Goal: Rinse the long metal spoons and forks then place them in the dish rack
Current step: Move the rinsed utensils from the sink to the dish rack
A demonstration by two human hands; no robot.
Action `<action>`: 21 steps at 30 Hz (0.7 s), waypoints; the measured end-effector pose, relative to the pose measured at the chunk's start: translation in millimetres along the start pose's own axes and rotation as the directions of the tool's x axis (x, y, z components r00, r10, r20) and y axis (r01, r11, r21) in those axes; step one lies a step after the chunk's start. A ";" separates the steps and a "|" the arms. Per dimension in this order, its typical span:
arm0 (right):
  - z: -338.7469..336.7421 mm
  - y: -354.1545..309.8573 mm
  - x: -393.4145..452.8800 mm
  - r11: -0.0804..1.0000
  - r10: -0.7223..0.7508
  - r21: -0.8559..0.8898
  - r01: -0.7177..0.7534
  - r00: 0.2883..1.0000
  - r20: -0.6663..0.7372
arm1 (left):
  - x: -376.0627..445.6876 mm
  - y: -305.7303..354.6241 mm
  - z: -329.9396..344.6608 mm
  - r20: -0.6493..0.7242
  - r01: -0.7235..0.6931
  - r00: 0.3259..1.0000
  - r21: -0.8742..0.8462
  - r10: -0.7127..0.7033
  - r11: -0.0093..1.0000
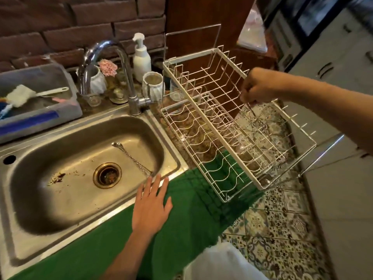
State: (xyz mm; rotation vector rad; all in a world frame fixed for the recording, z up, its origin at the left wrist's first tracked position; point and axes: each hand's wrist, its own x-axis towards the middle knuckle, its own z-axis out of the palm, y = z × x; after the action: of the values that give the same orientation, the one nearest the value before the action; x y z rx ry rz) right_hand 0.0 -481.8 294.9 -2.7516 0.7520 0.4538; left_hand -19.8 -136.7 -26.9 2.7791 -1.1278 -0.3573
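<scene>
Head view: steel sink (30, 178), brick wall (60, 27); left hand (151, 207) released, right hand (256, 85) grasping utensil (251, 109).

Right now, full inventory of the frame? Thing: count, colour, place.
sink: one, steel, left.
long utensils: cannot count, metal, lying in the sink.
faucet: one, chrome, behind the sink.
dish rack: one, white wire, two tiers, right of the sink.
pump bottle: one, white, by the wall.
plastic tub: one, grey, far left, brush inside.
green cloth: one, counter front.
left hand: open, at the sink's front rim.
right hand: closed on thin metal utensils, over the upper tier.
</scene>
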 end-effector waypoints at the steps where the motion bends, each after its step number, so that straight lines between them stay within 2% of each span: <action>1: 5.7 4.3 2.8 1.000 -0.009 -0.024 0.009 1.000 0.009 | -0.1 0.2 0.0 -0.001 0.000 1.000 0.000 0.000 1.000; 5: 23.8 8.4 16.9 0.986 -0.055 -0.154 0.060 0.998 0.036 | 0.2 1.4 -3.6 0.003 -0.003 1.000 0.013 0.003 1.000; 12: 39.0 6.6 35.6 0.972 -0.040 -0.231 0.044 0.999 0.019 | -1.0 1.7 -6.0 -0.003 0.004 1.000 -0.008 -0.004 1.000; 21: 43.3 6.1 37.7 0.975 0.005 -0.220 -0.010 1.000 -0.023 | -2.1 2.1 -7.9 0.003 0.007 1.000 -0.017 -0.007 1.000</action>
State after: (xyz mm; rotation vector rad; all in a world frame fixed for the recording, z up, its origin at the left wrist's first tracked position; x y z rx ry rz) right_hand 17.6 -489.9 240.5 -2.9643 0.7588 0.5392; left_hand -20.7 -136.6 -18.4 2.7694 -1.1099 -0.3706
